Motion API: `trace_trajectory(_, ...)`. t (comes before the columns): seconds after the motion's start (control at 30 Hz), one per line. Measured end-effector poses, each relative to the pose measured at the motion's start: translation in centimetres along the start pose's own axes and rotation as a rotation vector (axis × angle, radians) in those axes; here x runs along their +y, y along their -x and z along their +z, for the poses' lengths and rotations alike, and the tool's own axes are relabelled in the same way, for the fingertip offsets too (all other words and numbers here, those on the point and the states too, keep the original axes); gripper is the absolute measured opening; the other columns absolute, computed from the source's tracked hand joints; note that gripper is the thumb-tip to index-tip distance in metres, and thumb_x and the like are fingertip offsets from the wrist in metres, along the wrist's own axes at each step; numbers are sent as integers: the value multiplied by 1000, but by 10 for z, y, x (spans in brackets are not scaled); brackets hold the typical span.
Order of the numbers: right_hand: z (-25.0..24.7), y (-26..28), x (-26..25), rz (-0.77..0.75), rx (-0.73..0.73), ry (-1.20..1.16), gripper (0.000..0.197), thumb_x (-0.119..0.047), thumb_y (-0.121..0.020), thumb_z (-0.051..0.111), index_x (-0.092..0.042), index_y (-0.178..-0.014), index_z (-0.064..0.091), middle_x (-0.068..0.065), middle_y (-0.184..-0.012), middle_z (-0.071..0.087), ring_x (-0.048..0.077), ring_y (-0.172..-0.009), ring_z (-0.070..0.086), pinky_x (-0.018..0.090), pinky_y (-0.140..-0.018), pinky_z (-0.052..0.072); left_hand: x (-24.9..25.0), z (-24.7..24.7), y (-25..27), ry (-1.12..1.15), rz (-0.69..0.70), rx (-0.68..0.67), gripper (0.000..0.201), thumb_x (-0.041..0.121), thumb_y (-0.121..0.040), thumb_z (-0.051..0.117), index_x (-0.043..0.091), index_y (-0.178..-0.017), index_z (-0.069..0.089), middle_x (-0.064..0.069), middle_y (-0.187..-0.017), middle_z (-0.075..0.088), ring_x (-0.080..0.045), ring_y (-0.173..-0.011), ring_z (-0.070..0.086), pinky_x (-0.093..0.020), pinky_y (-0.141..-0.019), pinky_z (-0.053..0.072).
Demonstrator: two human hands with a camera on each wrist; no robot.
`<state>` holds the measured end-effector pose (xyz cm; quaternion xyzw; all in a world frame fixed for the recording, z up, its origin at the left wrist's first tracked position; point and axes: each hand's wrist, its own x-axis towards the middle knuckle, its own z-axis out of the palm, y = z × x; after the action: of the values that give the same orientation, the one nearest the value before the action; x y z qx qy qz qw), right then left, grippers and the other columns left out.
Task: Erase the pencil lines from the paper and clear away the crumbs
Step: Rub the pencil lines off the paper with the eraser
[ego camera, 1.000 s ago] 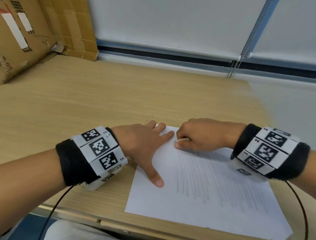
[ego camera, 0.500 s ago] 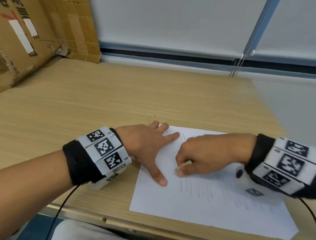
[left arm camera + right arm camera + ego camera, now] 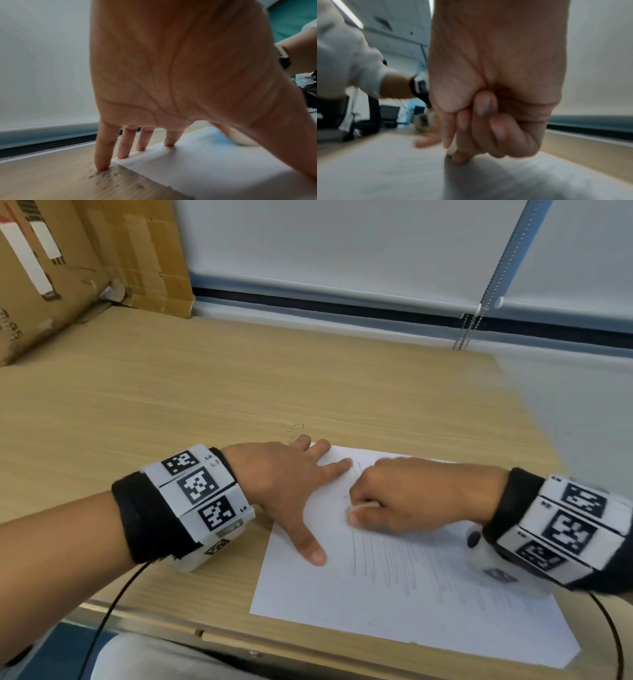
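A white sheet of paper (image 3: 394, 607) with faint upright pencil lines (image 3: 387, 563) lies near the table's front edge. My left hand (image 3: 291, 484) presses flat on the sheet's top-left corner, fingers (image 3: 123, 146) spread and straight. My right hand (image 3: 394, 501) pinches a small white eraser (image 3: 363, 506) and holds it against the paper near the top of the leftmost lines; in the right wrist view only a sliver of the eraser (image 3: 452, 148) shows below the curled fingers. Dark eraser crumbs (image 3: 106, 174) lie on the wood beside the paper's corner, and a few crumbs (image 3: 294, 431) sit beyond my fingertips.
The wooden table (image 3: 205, 392) stretches away to a wall with a white roller blind (image 3: 342, 251) and its bead chain (image 3: 469, 326). Cardboard boxes (image 3: 68, 268) stand at the back left corner. A cable (image 3: 113, 607) hangs from my left wristband over the front edge.
My right hand rubbed the eraser down the left lines toward me, then came partway back up. The left hand stayed pressed on the corner.
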<state>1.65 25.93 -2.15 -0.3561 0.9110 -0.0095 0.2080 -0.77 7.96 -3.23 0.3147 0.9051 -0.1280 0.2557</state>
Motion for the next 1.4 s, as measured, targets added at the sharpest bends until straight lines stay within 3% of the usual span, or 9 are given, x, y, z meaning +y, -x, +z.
trace_trajectory(0.1,7,12,-14,-78,-120,-15,40,-43,-96,45,-12,-71,51,1,-63,54,20,-59,49,40,-64,46,2,-2,1,-6,-22,-16,140,81,-53,71,38,-151,-19,8,-159,-12,-21,-147,-4,-43,-111,30)
trace_trajectory(0.23,-1,9,-1,38,-14,25,43,-47,-94,42,-14,-69,51,-1,-62,54,19,-59,52,40,-62,47,3,-2,2,-8,-24,-22,139,81,-55,70,37,-151,-19,6,-160,-11,-21,-147,-3,-43,-111,30)
trace_trajectory(0.4,10,21,-23,-104,-139,-5,40,-43,-95,45,-12,-72,53,2,-64,57,20,-59,50,37,-62,44,4,-3,1,-12,-40,-39,139,80,-55,71,37,-151,-19,5,-160,-16,-22,-148,-8,-45,-114,28)
trace_trajectory(0.57,6,18,-13,-24,-32,27,42,-47,-95,43,-14,-70,50,-1,-59,50,16,-54,45,33,-57,39,2,-2,0,-10,-31,-36,140,82,-53,70,39,-150,-21,8,-159,-15,-21,-147,-6,-45,-113,29)
trace_trajectory(0.67,13,24,-26,-98,-120,6,41,-46,-96,43,-14,-71,50,0,-60,51,17,-54,44,32,-57,39,2,-2,0,4,-34,-45,140,81,-53,71,39,-150,-21,7,-159,-17,-22,-148,-8,-45,-113,28)
trace_trajectory(0.93,11,20,-26,-102,-108,11,39,-46,-96,44,-17,-70,50,-2,-59,51,16,-55,46,29,-56,38,3,-2,1,-5,-26,-38,140,81,-52,71,39,-151,-20,7,-159,-11,-22,-147,-3,-45,-111,31)
trace_trajectory(1.1,4,14,-19,-54,-33,38,38,-45,-95,43,-17,-70,50,-2,-59,50,15,-55,46,32,-56,38,1,-1,0,-10,-13,-22,141,83,-51,70,37,-151,-19,7,-159,-9,-22,-146,0,-44,-109,33)
trace_trajectory(1.23,7,18,-32,-128,-159,26,39,-44,-95,45,-12,-74,53,1,-64,55,18,-57,48,36,-62,44,1,-1,1,2,-20,-26,145,82,-52,70,29,-152,-19,7,-160,-14,-21,-148,-4,-44,-113,27)
trace_trajectory(1.4,-19,-28,28,38,11,60,39,-44,-94,49,-13,-72,58,-2,-63,54,22,-61,51,41,-64,48,1,1,1,-4,-17,-32,146,84,-51,69,29,-152,-22,6,-160,-17,-21,-148,-6,-43,-115,24)
